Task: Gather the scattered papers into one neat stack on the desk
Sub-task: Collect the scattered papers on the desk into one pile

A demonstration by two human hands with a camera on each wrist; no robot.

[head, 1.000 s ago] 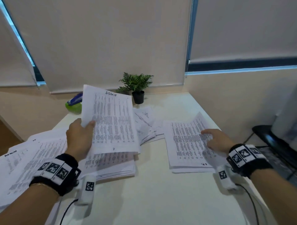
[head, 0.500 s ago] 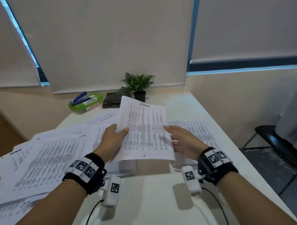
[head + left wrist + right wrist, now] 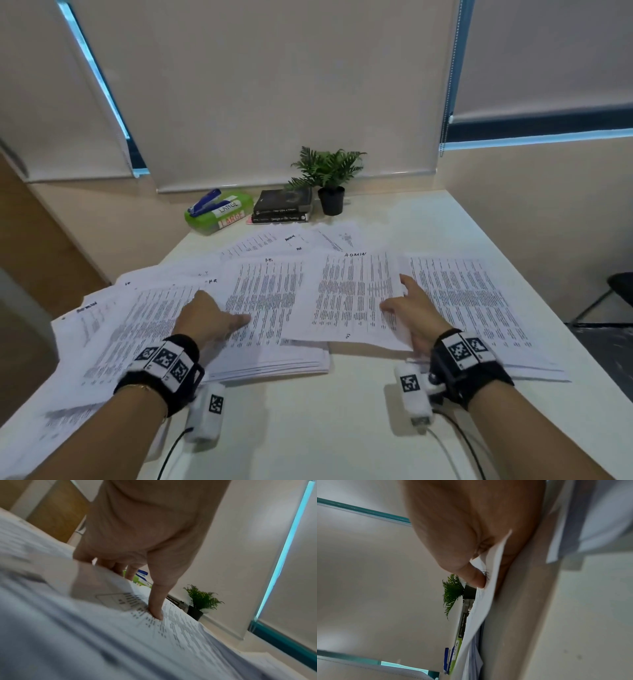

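Note:
Printed papers lie scattered over the white desk. My right hand pinches the right edge of the sheet headed ADMIN, which lies low between two piles. In the right wrist view the thumb sits on top of this sheet with the fingers beneath. My left hand is down on the left pile. Its thumb presses the print, and a sheet bulges up between thumb and curled fingers. Another pile lies right of my right hand.
Loose sheets fan out to the far left edge and towards the back. At the back stand a potted plant, two dark books and a green box with a blue stapler. A dark chair stands beyond the right edge.
The ADMIN sheet went from my left hand to my right, moving right and down to the desk. My left hand let go and dropped onto the left pile.

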